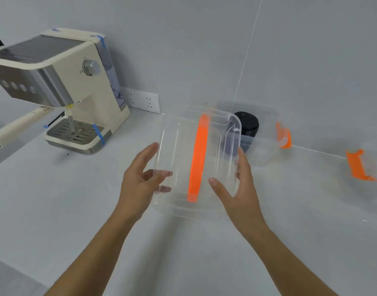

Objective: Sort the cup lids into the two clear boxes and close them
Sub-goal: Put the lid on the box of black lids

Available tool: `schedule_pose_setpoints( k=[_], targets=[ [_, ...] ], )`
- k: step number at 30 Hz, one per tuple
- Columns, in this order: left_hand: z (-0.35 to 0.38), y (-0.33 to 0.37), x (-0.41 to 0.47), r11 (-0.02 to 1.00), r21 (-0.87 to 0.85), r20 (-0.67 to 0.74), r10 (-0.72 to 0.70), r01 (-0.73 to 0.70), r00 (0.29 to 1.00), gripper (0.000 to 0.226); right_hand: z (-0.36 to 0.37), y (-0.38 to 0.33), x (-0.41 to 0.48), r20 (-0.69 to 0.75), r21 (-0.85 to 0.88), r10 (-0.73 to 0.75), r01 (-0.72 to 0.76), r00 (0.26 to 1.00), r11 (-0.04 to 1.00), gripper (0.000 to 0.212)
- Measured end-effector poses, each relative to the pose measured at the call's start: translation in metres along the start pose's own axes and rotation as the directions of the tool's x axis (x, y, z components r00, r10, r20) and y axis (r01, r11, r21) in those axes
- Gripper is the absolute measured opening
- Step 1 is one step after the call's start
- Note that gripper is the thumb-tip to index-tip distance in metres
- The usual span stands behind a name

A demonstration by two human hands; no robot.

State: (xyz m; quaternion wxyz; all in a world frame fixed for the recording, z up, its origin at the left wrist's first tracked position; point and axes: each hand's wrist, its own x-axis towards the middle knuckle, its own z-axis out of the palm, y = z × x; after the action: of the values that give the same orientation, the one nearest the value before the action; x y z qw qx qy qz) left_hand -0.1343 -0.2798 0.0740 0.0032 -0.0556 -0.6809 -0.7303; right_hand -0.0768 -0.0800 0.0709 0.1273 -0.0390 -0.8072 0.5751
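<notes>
I have the clear box lid (196, 163) lifted over the counter (55, 210), left hand (140, 184) and right hand (236, 189) clamped on its long edges; it looks light, thin, slick, so I'd grip the rims, not the orange handle (197, 159).

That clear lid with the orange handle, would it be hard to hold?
Probably light: the lid looks like thin clear plastic. Likely a bit bendy, being broad and flat. Its glossy surface may be slippery, perhaps why both the left hand and right hand hold its edges.
</notes>
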Motion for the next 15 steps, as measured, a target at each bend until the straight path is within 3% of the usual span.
schedule_pose_setpoints(
  k=[5,9,11,13,15],
  targets=[
    [0.004,0.04,0.034,0.994,-0.065,0.142,0.1,-0.091,0.985,0.062,-0.036,-0.016,0.025,-0.136,0.127,-0.027,0.044,0.99,0.991,0.058],
    [0.008,0.07,0.061,0.99,-0.032,0.347,0.143,-0.14,0.927,0.055,-0.074,-0.023,0.048,-0.287,0.064,-0.084,0.106,0.954,0.992,0.042],
    [0.01,0.082,0.071,0.988,0.011,0.441,0.132,-0.152,0.888,0.053,-0.09,-0.029,0.06,-0.341,0.0,-0.08,0.085,0.937,0.996,0.046],
    [0.017,0.093,0.079,0.983,0.052,0.529,0.122,-0.176,0.84,0.053,-0.106,-0.036,0.069,-0.313,-0.033,-0.067,0.06,0.947,0.998,0.05],
    [0.025,0.101,0.085,0.977,0.08,0.596,0.113,-0.199,0.795,0.052,-0.115,-0.044,0.074,-0.172,0.055,-0.023,0.033,0.985,0.998,0.043]
  ],
)
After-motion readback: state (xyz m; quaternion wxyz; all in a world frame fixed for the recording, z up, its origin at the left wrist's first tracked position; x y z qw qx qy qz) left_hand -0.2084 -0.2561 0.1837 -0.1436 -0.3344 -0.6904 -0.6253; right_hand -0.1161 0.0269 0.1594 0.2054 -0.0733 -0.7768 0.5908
